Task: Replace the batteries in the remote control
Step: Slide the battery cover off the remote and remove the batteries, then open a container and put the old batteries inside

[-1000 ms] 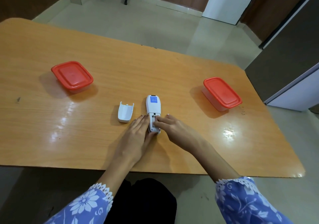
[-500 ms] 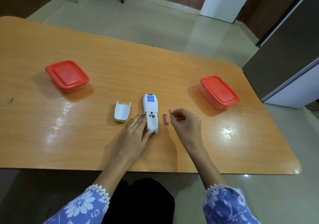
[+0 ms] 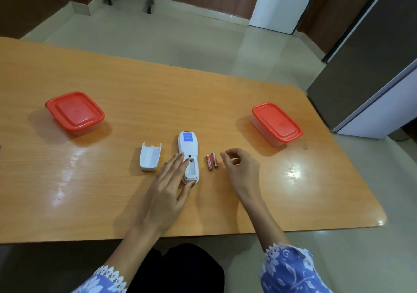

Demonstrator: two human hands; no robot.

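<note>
A white remote control [image 3: 189, 151] lies face down on the wooden table [image 3: 135, 94], its battery bay uncovered and showing no batteries. My left hand [image 3: 168, 186] rests flat on its near left edge, thumb at the bottom end. The white battery cover [image 3: 149, 159] lies to the remote's left. Two red batteries [image 3: 211, 161] lie side by side just right of the remote. My right hand [image 3: 242, 168] hovers right of the batteries, fingers loosely curled and holding nothing.
Two clear boxes with red lids stand on the table: one at the far left [image 3: 75, 112], one at the far right [image 3: 276, 123]. A dark cabinet [image 3: 370, 51] stands beyond the table's right end.
My right hand took both batteries out of the remote, laid them on the table to its right and let go. My left hand stayed on the remote.
</note>
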